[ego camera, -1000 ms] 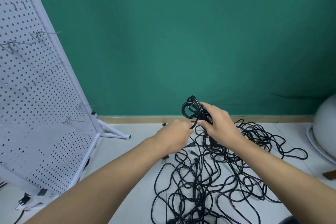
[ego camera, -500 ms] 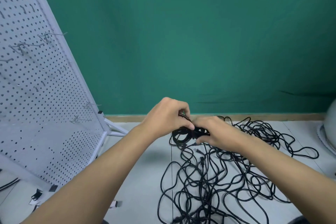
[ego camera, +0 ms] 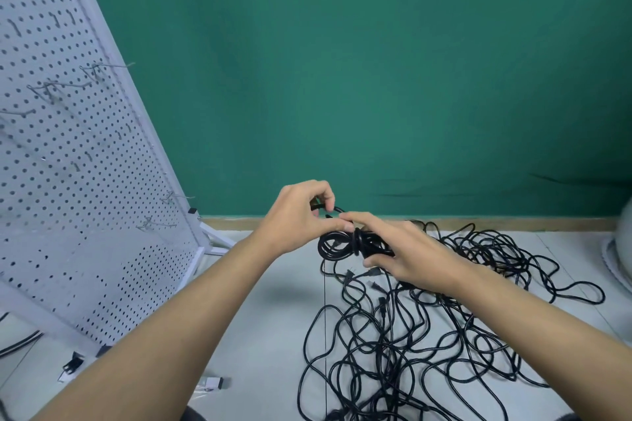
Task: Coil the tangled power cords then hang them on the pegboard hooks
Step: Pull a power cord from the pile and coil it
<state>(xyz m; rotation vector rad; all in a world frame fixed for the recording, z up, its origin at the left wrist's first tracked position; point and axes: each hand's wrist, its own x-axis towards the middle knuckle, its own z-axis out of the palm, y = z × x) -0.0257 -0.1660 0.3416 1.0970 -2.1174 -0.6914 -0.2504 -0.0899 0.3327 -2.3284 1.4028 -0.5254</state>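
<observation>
Held: coiled cord above tangled cords on floor.
Your right hand curls round it; your left hand pinches its loose end. The pegboard stands left.

At 9–11 o'clock the pegboard is cut off by left & top edges. The white rounded obj. at 3 o'clock is mostly cropped. The cord tangle is clipped at 6 o'clock. Part of the coil is hidden under the right hand. Small bits at 8 o'clock can't be identified.
</observation>
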